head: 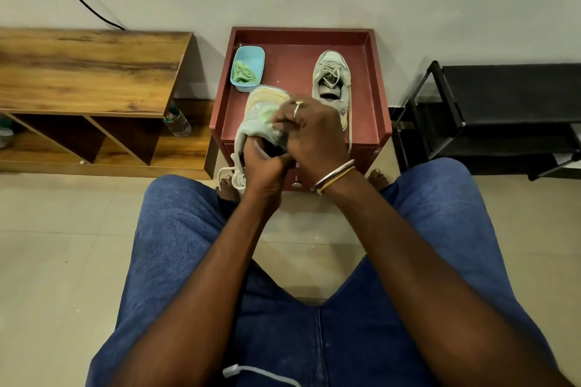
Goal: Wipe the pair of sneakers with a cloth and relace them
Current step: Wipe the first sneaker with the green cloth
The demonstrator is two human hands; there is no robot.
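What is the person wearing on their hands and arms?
Both arms are bare, with no sleeves showing. The right hand has a ring on one finger, and two thin bangles, one silver and one gold, circle its wrist. The left hand shows no jewellery.

Two sneakers (331, 78) (261, 110), two green cloths (243, 74) (267, 113), one blue tub (257, 56), one red table (374, 78), two hands (267, 166) (314, 132)

Left hand (262, 166): fingers curled inside a shoe opening, grip closed.
Right hand (309, 132): ringed, bangled wrist, fingers pinched together.
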